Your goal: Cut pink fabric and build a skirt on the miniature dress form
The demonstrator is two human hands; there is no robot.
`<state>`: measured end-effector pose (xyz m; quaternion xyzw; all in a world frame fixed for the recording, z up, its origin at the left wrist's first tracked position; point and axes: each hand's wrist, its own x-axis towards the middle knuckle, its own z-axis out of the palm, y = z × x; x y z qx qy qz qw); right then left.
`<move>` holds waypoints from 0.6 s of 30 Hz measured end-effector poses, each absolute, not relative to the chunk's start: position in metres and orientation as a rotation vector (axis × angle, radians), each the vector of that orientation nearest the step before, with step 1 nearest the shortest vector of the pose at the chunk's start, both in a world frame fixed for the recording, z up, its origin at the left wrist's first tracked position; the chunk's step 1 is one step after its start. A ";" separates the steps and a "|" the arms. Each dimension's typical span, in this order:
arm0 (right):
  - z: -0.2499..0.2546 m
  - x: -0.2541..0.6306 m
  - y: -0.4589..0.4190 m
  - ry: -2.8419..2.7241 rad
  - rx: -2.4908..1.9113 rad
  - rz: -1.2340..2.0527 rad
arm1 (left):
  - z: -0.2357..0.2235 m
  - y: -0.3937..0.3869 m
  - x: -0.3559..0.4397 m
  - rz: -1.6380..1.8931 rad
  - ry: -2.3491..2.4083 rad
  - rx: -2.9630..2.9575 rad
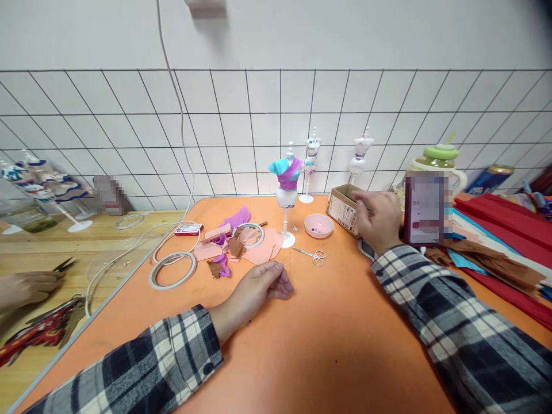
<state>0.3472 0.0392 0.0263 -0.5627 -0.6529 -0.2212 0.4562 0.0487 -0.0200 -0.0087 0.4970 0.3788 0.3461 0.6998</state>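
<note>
My left hand (pixel 261 287) is closed in a pinch above the orange mat (pixel 328 339). A thin pale sliver shows at its fingertips, too fine to name. Raised beside a small cardboard box (pixel 342 211), my right hand (pixel 382 219) has its fingers pinched together; what they hold, if anything, does not show. Beyond my left hand stands a miniature dress form (pixel 287 198), draped in turquoise and purple fabric. Small scissors (pixel 317 256) lie on the mat between my hands. Behind them sits a pink bowl (pixel 319 231) with tiny bits inside.
Peach, purple and brown fabric scraps (pixel 259 247) and tape rolls (pixel 173 271) lie to the left. Two more dress forms (pixel 313 155) stand at the back. On the right are a phone (pixel 425 210), a lidded jug (pixel 437 155) and folded fabrics (pixel 509 230). Another person's hand (pixel 30 289) is far left.
</note>
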 end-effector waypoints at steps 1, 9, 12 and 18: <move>0.025 0.332 0.029 -1.685 -1.272 -0.450 | -0.009 -0.021 0.049 0.770 0.851 1.126; -0.002 0.239 -0.028 -2.153 -0.935 0.312 | -0.014 -0.020 0.048 0.776 0.819 1.178; -0.004 0.240 -0.028 -2.105 -1.034 0.339 | -0.013 -0.021 0.048 0.749 0.837 1.244; -0.001 0.257 -0.020 -2.074 -1.104 0.297 | -0.009 -0.025 0.050 0.676 0.835 1.352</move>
